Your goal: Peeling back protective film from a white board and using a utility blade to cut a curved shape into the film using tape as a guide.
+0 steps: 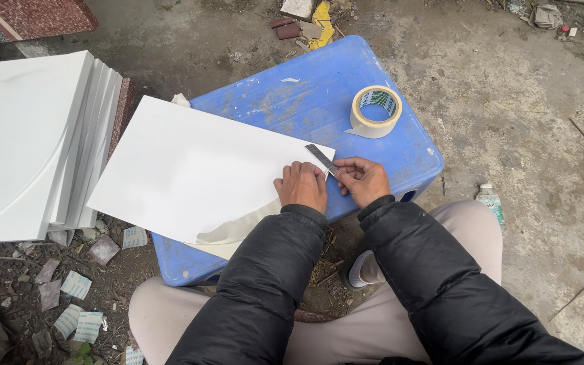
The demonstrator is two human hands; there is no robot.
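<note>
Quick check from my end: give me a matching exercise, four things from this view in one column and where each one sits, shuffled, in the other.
Things:
1. tape roll
2. white sheet
3. stack of white panels
4. blade

Places:
A. leaning at the far left, beside the crate
B. on the blue crate top, far side, clear of both hands
C. lying flat across the crate, pressed down by the left hand
D. in the grip of the right hand, at the sheet's corner

Pairs: 1-B, 2-C, 3-A, 4-D
</note>
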